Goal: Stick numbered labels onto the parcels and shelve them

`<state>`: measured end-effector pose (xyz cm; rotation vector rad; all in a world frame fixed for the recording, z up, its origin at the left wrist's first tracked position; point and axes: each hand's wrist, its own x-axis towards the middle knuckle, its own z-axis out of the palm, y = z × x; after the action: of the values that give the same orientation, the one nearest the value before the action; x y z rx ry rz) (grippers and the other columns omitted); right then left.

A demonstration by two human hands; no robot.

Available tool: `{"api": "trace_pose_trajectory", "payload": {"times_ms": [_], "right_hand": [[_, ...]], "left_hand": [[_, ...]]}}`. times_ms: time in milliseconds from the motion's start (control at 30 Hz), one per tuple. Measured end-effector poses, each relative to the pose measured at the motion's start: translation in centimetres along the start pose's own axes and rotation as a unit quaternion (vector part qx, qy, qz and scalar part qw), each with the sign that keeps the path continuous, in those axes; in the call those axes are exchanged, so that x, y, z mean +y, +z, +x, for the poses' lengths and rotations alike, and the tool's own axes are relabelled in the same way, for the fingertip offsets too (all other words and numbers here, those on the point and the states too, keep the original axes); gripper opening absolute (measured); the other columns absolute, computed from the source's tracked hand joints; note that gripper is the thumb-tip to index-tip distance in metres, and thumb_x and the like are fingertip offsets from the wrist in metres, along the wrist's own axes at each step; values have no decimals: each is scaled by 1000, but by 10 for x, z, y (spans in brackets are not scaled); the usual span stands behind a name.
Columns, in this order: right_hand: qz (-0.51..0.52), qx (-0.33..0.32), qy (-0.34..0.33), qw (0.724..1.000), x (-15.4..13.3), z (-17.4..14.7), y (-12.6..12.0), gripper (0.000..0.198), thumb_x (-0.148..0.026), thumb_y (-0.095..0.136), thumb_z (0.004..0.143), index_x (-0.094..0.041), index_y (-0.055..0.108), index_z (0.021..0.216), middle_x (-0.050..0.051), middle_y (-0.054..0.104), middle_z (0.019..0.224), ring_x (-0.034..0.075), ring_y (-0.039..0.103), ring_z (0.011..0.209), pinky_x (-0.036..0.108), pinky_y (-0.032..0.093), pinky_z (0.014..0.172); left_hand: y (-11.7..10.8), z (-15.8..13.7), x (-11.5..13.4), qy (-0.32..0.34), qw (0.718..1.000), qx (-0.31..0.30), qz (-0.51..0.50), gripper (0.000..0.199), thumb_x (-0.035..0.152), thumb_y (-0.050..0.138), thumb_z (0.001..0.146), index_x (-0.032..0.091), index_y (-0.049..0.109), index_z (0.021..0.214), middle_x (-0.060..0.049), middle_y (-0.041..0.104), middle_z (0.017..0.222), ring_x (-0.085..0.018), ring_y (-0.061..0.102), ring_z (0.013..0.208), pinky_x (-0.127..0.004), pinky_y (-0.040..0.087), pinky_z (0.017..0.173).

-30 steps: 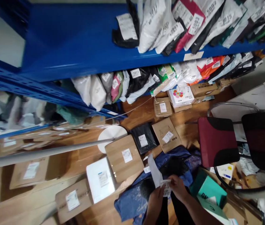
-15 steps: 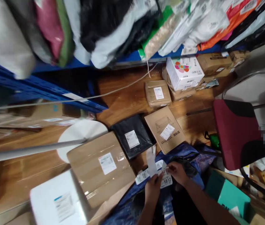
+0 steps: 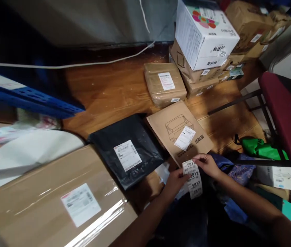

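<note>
Between my hands hangs a strip of white number labels (image 3: 196, 186), printed 5011, 5012, 5013 and 5014 from the top down. My left hand (image 3: 174, 181) is closed on the strip's left edge, thumb near 5012. At the top right corner by 5011, the fingers of my right hand (image 3: 207, 165) pinch the strip. Just beyond lies a flat brown carton (image 3: 170, 132) with a printed drawing and a white shipping label. Left of it is a black plastic-wrapped parcel (image 3: 145, 151), also with a shipping label.
A large taped carton (image 3: 39, 202) fills the lower left. Farther back sit a small brown box (image 3: 158, 94) and a white box (image 3: 191, 41) stacked on cartons. The red chair (image 3: 284, 113) stands at right, a blue rack beam (image 3: 37, 101) at left. A white cord (image 3: 83, 65) crosses the back.
My view has tipped down and come nearer the parcels; the hanging bags above have left it. The strip, earlier partly curled with loose backing, now hangs straight between my hands.
</note>
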<state>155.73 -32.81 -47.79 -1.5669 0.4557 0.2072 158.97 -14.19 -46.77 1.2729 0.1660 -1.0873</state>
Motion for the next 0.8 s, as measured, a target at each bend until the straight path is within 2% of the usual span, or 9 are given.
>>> {"api": "trace_pose_trajectory", "payload": {"times_ms": [100,200,300,467,533,633,733,800], "right_hand": [[3,-19,-15,1000,-6,4,1,46,-64,76,72,-19,74,77,2,73,73,15,64,65,30,55,69],[-8,-37,-22,999,-13,4,4,48,-65,76,72,-18,75,77,1,73,71,14,63,64,29,54,69],[-3,-51,6,999,-19,1,6,52,-67,78,68,-17,75,78,1,71,69,13,61,61,28,53,65],[46,-39,74,995,-17,2,15,56,-67,83,58,-15,74,76,-1,69,65,10,59,57,27,52,64],[54,-36,75,995,-8,2,21,52,-63,87,55,-16,74,75,-1,70,67,11,61,60,27,52,65],[42,-47,65,996,18,-4,30,50,-56,92,49,-16,72,73,-1,71,69,12,61,62,28,51,65],[12,-52,82,995,54,-15,40,53,-61,90,49,-17,72,73,-2,67,64,12,58,58,28,48,61],[-5,-52,90,995,77,-20,46,57,-68,86,50,-17,71,72,-2,65,62,11,56,57,29,47,60]], "left_hand": [[-10,10,-4,12,999,-36,4,56,57,88,53,15,80,88,-8,80,89,-26,71,84,-38,54,83],[-17,16,-8,16,998,-65,-5,59,59,89,50,14,79,86,-8,79,87,-25,71,82,-36,54,80],[-19,16,-9,4,997,-76,-17,61,58,91,46,13,78,84,-8,78,80,-23,70,75,-34,54,75],[-25,11,-11,21,996,-68,-51,62,60,87,50,14,76,90,-8,78,81,-23,70,72,-36,54,75],[-31,10,-16,37,998,-40,-13,58,61,83,55,15,76,90,-8,78,82,-23,69,74,-35,53,75],[-43,10,-33,58,990,15,127,47,60,73,63,16,75,79,-7,75,76,-24,66,71,-33,50,67],[-56,8,-59,53,966,41,249,45,62,58,72,19,67,65,-7,71,68,-25,65,69,-33,46,63],[-62,5,-77,32,958,41,283,44,61,54,74,20,64,62,-6,70,67,-25,64,70,-32,45,63]]}}
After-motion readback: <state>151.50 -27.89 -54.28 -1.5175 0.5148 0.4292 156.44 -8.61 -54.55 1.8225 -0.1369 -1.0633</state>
